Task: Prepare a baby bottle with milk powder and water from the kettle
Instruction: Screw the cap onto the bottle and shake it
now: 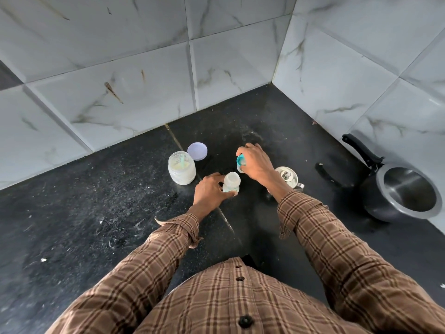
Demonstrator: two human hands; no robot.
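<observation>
- Bottle [231, 184] stands upright on the dark counter [96, 201], mouth open to the top, just ahead of me and a little left of my middle.
- My left hand [210, 189] grips it low on its left side, thumb curled round the near base; it looks steadied, not lifted.
- My right hand [255, 162] is up and just behind-right of the bottle, fingers curled round the teal cap [240, 161], with something clear touching the cap's lower edge. I cannot tell if that piece is the teat or a cover.
- Key relation: the bottle's long axis is vertical, and the cap sits near the mouth, above and slightly far-right of it. The right hand is the nearer one to the mouth; I judge the cap must travel toward me and leftward to meet it.
- Powder jar [181, 171] stands open left of the bottle, a scoop inside, its lilac lid [197, 151] lying just behind it.
- Kettle [397, 191] sits well apart to my right, open, its steel lid [286, 177] on the counter by my right wrist.
</observation>
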